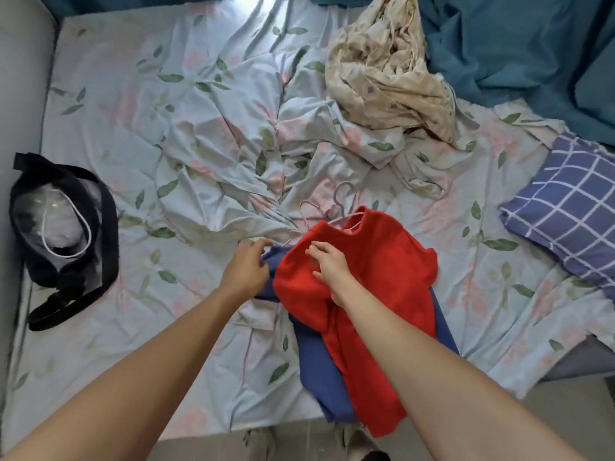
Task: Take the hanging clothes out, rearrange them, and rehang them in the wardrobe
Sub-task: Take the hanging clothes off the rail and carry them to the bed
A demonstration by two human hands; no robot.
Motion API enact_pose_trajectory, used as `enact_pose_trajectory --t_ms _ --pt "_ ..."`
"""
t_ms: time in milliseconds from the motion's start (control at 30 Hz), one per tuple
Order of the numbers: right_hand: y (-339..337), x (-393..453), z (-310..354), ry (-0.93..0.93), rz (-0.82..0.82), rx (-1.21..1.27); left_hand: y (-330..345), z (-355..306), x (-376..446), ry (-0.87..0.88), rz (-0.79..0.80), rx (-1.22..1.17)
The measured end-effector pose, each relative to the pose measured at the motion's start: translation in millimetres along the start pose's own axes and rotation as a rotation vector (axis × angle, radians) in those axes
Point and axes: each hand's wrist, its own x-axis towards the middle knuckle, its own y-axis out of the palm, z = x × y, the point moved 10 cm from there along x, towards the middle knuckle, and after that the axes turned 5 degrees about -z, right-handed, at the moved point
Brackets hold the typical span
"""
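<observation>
Surface: bed covered by a rumpled pale blue leaf-print sheet [139, 134]; both garments lie at its near edge.
Red garment: red top [372, 277] lies uppermost, neckline toward the far side, lower part hanging over the near edge of the bed.
Blue garment: blue garment [316, 371] lies under the red top; it shows along the left side, at the lower left and as a strip along the right side.
Hangers: pale pink hangers [336, 207] lie at the neckline of the red top, hooks pointing away from the person; one hanger's shoulder passes into the neck opening. The exact count cannot be told.
Left hand: left hand [246, 271] sits at the left edge of the pile, fingers curled, pinching the blue fabric where it emerges beside the red top. Grip is narrow, closed on cloth.
Right hand: right hand [329, 264] rests on top of the red top, left of its middle. The fingers are bent and bunch the red fabric beneath them; the cloth is gathered into folds under the palm. Grip is closed on the cloth.
Left of pile: black bag [63, 227] with a white cord lies near the left side of the bed, well apart from the garments.
Far side: crumpled beige patterned cloth [382, 78] beside a teal blanket [519, 51].
Right side: blue checked pillow [565, 207].
</observation>
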Motion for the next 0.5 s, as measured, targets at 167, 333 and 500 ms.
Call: enact_pose_trajectory --t_ms 167,333,500 --pt "-4 -41 31 -0.209 -0.055 -0.232 -23 -1 -50 -0.007 -0.044 0.192" --pt "-30 -117 66 -0.424 -0.119 -0.513 -75 -41 -95 0.059 -0.148 0.249" --pt "-44 -215 116 -0.611 -0.175 -0.733 -143 -103 -150 0.253 -0.268 0.226"
